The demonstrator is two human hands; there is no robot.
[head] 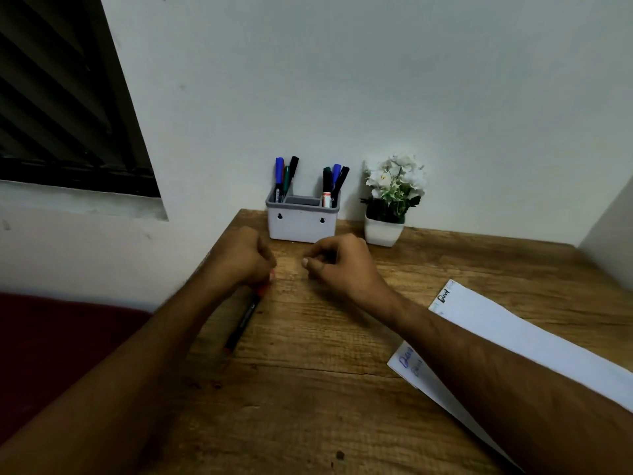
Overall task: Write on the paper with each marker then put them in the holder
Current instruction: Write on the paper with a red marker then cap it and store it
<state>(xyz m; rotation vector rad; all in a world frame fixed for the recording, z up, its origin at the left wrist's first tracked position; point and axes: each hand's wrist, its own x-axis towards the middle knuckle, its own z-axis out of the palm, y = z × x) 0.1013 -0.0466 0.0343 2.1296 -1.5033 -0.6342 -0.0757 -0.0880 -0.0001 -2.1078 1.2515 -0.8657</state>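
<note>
On the wooden bench [308,389] the left hand [239,260] curls closed around the red-capped end of a black marker [244,320] whose barrel trails back toward the person, while the right hand [337,262], loosely curled and empty, hovers nearer the holder [301,222] and the paper [507,337].

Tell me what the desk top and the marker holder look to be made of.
Desk top: wood or wood-look laminate, matte; brown grain lines and knots show, though solid or veneer is unclear. Marker holder: likely moulded plastic, matte white with a grey rim; smooth walls, rounded corners, two keyhole slots.
</note>
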